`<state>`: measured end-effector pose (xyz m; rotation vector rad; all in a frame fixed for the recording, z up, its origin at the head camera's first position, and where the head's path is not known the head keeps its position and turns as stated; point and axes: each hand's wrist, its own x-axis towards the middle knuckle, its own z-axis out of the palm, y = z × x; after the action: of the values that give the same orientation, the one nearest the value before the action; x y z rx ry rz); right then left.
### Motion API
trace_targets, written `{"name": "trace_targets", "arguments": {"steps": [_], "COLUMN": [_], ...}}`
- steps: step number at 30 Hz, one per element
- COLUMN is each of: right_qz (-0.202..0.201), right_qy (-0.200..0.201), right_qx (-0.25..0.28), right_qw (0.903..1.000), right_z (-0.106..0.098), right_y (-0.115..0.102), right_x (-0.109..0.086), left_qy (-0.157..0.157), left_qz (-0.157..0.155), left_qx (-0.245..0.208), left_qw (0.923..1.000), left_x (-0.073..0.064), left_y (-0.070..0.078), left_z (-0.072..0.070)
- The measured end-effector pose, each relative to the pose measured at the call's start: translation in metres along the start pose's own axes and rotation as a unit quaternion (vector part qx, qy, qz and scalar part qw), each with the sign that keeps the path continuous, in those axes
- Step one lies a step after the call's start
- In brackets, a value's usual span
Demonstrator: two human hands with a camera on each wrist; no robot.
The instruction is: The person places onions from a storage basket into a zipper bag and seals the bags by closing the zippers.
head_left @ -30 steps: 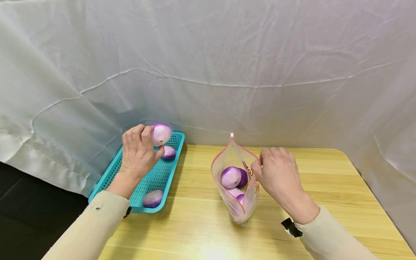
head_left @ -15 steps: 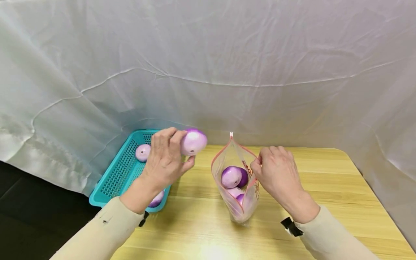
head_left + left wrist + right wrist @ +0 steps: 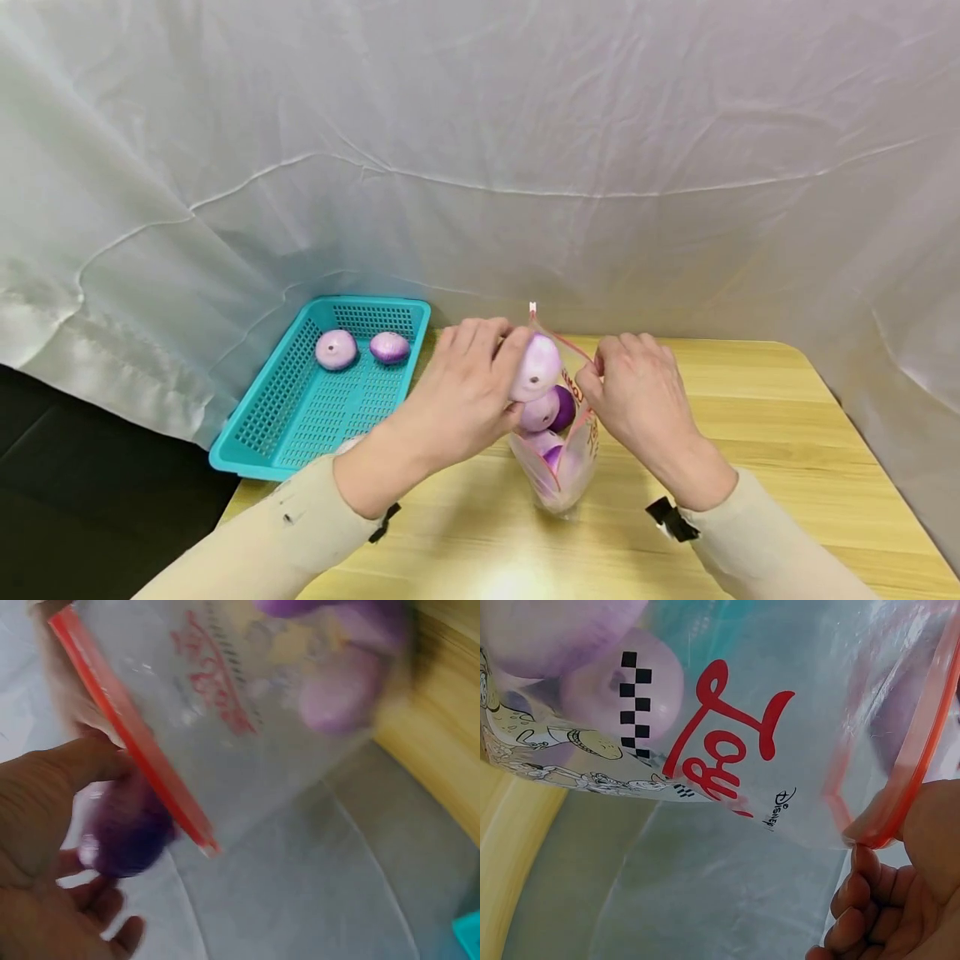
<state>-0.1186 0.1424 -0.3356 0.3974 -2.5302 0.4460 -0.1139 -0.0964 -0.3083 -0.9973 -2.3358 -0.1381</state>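
Though open, bag (image 3: 557, 493) and basket (image 3: 337, 408) with onions (image 3: 336, 350) inside.

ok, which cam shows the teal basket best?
Head: most of the teal basket shows, its near side partly hidden by the left arm. Left wrist catches one corner; right wrist, only a teal blur through the bag, probably it.

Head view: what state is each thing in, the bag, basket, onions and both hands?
Zip bag: unzipped, mouth open, partly filled
Onions in the bag: bunched together
Held onion: purple and white, at the bag's mouth
Left hand: gripping the held onion
Right hand: pinching the bag's rim
Turquoise basket: upright, open-topped
Onions in the basket: two in plain view, lying apart
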Motion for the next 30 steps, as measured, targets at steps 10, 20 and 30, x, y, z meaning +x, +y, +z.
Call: {"name": "trace_targets", "arguments": {"steps": [10,20,30], "right_qz": [-0.008,-0.002,0.008], "right_qy": [0.005,-0.005,-0.027], "right_qx": [0.001,0.002,0.001], "right_qw": [1.0000,1.0000,0.9996], "right_z": [0.001,0.002,-0.001], "right_y": [-0.003,-0.002,0.001], "right_x": [0.000,0.000,0.001], "left_qy": [-0.121,-0.147,-0.146], "left_qz": [0.037,0.046,0.030], "left_qx": [0.082,0.100,0.076], "left_qw": [0.9886,0.9830,0.9858], "left_x": [0.014,0.015,0.013], "left_y": [0.022,0.024,0.018], "left_z": [0.007,0.015,0.014]}}
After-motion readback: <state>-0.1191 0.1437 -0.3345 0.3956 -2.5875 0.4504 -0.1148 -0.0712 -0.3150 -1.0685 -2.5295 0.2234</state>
